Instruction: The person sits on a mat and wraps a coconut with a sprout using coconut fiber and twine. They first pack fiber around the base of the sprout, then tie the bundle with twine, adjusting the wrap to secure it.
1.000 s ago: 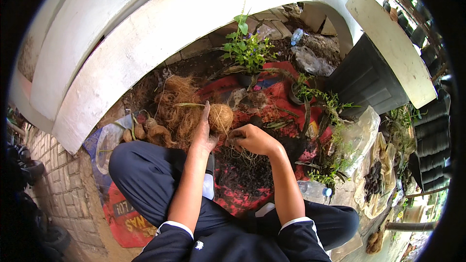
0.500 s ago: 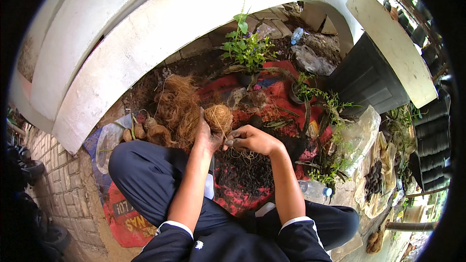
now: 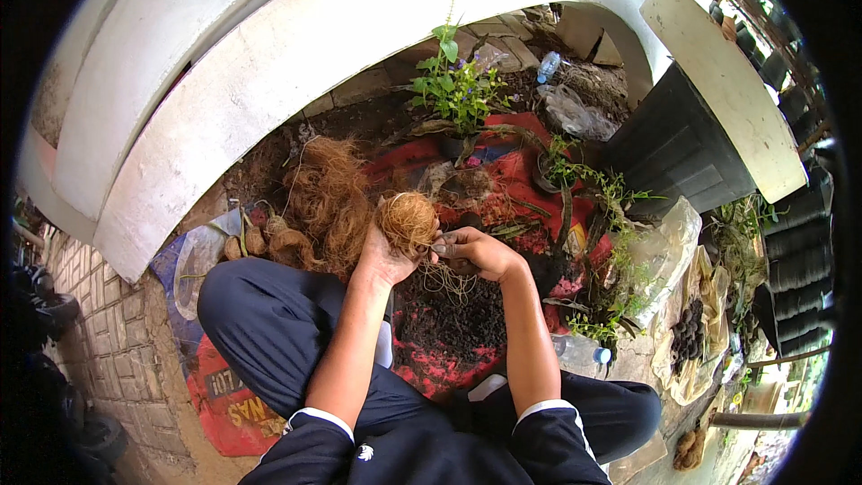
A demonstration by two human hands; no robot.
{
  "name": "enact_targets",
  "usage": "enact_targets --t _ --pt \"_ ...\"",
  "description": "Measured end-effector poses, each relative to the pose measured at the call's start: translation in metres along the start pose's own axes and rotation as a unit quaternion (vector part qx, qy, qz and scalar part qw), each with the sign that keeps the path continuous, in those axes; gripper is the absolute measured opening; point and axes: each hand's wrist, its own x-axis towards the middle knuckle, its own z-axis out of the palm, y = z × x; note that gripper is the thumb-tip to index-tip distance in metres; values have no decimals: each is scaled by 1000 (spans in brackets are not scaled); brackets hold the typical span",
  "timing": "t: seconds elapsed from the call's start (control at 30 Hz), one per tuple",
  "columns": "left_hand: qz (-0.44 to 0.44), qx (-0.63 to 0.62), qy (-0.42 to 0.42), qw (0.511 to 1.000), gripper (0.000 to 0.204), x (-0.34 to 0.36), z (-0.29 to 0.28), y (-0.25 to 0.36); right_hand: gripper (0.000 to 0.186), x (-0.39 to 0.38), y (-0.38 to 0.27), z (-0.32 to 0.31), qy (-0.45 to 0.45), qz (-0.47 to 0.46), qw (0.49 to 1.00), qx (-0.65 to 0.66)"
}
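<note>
A round ball of brown coconut fibre (image 3: 407,219), wound with thin string, rests in my left hand (image 3: 382,258), whose fingers curl round its underside. At the ball's lower right, my right hand (image 3: 478,251) has thumb and forefinger pressed together close to its surface. The string between those fingers is too fine to follow fully. Loose loops of pale string (image 3: 447,282) dangle below both hands, over a pile of dark soil (image 3: 467,316). Left of the ball lies a heap of loose coconut fibre (image 3: 334,202).
Everything lies on a red printed sheet (image 3: 422,368). Coconut husks (image 3: 289,247) sit at left. A flowering plant (image 3: 460,94) stands beyond; a plastic bottle (image 3: 582,349) lies beside my right knee. At right are a black container (image 3: 687,139) and plastic bags (image 3: 669,251). White curved walls (image 3: 296,54) arch behind.
The ball has turned and tilted in my left hand, which now shows more palm. My right hand has shifted up and closer against the ball; the taut string stretch is no longer visible.
</note>
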Motion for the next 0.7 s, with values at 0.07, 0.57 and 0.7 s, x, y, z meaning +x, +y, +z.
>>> enact_targets --t 0.07,0.57,0.7 --pt "-17 2 10 1000 52 -2 1 1 19 2 0 3 3 8 1000 25" --pt "-52 -6 12 999 49 -7 31 7 20 6 7 -6 43 -14 977 208" --pt "-23 71 80 994 48 -8 39 4 23 9 11 -5 159 -36 957 239"
